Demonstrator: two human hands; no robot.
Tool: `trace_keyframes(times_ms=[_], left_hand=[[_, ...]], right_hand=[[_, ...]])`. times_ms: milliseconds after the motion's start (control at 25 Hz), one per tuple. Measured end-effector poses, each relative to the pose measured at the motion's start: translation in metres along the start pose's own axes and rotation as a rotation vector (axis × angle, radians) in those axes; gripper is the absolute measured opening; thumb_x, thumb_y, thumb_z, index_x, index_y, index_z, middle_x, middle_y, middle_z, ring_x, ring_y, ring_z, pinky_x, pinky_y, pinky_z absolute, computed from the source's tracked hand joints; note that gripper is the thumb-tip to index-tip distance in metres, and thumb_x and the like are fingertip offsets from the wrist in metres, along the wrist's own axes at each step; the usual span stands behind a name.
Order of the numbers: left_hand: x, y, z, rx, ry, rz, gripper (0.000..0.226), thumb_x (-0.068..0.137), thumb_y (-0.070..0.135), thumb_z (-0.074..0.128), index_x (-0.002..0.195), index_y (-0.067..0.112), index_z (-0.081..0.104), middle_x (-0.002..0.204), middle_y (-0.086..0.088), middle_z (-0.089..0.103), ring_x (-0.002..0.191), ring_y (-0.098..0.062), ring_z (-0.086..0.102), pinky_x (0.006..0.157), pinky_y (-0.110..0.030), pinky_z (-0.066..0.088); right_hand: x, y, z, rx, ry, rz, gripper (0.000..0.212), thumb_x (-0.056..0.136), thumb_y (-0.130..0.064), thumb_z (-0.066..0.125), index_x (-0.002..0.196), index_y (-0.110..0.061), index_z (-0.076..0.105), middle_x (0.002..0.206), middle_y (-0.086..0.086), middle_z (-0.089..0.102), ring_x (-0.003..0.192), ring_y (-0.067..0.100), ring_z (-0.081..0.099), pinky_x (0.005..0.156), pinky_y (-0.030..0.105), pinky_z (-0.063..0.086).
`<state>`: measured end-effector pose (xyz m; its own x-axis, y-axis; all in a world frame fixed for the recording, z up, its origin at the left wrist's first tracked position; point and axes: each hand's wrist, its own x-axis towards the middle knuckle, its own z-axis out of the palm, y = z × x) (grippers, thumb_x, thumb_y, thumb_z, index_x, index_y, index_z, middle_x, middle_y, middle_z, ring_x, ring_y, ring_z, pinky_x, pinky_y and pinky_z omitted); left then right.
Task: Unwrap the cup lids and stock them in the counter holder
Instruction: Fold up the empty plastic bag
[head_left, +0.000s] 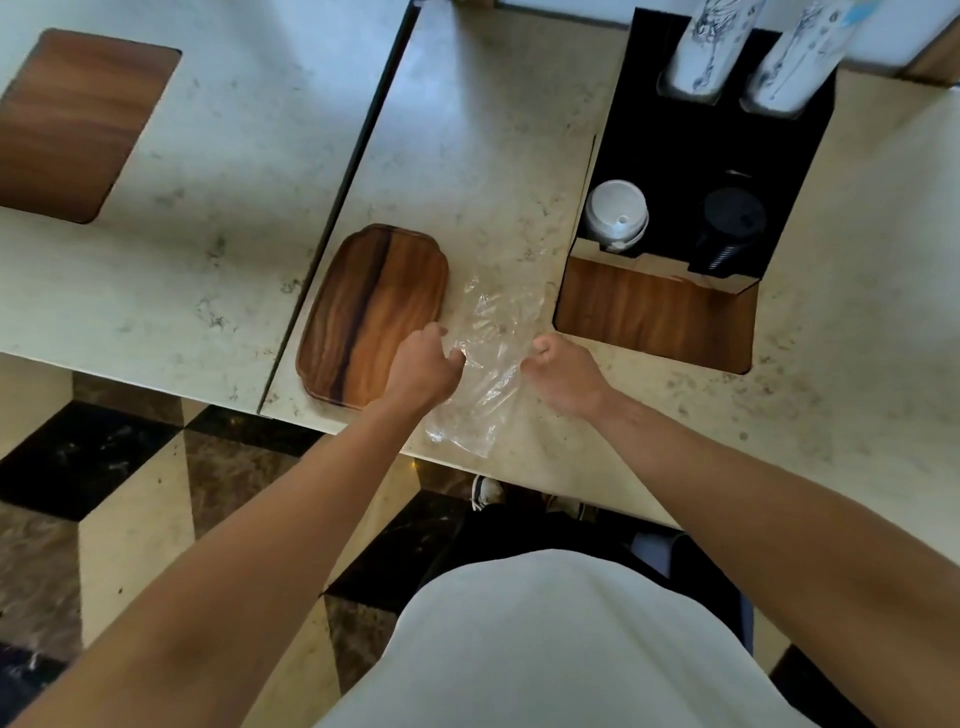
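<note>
At lower centre of the frame, a crumpled clear plastic wrapper (485, 364) lies on the pale marble bench (467, 156). The left hand (423, 366) pinches its left edge; the right hand (563, 371) hovers beside it with fingers curled, holding nothing. White lids (615, 213) and black lids (730, 221) sit in the black counter holder (675, 150) at upper right.

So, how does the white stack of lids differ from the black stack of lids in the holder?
The white lid stack sits in the left slot of the black holder; the black lid stack sits in the right slot. The white one stands out clearly against the holder, while the black one almost blends into it. Both stand in the holder's front row, already unwrapped, each topped by a round lid.
</note>
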<state>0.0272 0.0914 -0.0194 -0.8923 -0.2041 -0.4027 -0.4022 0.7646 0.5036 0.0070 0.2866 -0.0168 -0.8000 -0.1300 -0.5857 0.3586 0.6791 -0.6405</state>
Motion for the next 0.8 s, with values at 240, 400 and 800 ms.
trace_keyframes(times_ms=[240,400,800], left_hand=[[0.013,0.002,0.008,-0.17,0.0,-0.136,0.056,0.09,0.028,0.069,0.139,0.008,0.051,0.121,-0.008,0.064,0.104,-0.021,0.062,0.078,-0.023,0.043],[0.021,-0.003,0.012,-0.398,-0.021,-0.294,0.026,0.085,0.028,0.081,0.096,0.009,0.067,0.082,0.0,0.057,0.07,-0.012,0.054,0.065,-0.032,0.048],[0.023,0.017,0.011,-0.786,-0.282,-0.174,0.007,0.093,-0.004,0.066,0.098,-0.009,0.068,0.072,-0.014,0.066,0.06,-0.024,0.064,0.056,-0.033,0.057]], right_hand=[[0.014,-0.007,0.007,0.397,0.041,0.17,0.026,0.085,-0.006,0.057,0.065,-0.014,0.043,0.056,0.005,0.05,0.057,0.024,0.052,0.056,0.036,0.043],[0.018,-0.003,0.007,0.468,0.022,0.201,0.02,0.088,-0.01,0.066,0.071,-0.011,0.056,0.059,0.007,0.057,0.052,0.02,0.052,0.048,0.024,0.044],[-0.007,0.027,-0.02,0.717,0.115,0.172,0.003,0.101,-0.011,0.058,0.099,-0.01,0.059,0.087,0.013,0.077,0.048,0.016,0.065,0.045,0.026,0.053]])
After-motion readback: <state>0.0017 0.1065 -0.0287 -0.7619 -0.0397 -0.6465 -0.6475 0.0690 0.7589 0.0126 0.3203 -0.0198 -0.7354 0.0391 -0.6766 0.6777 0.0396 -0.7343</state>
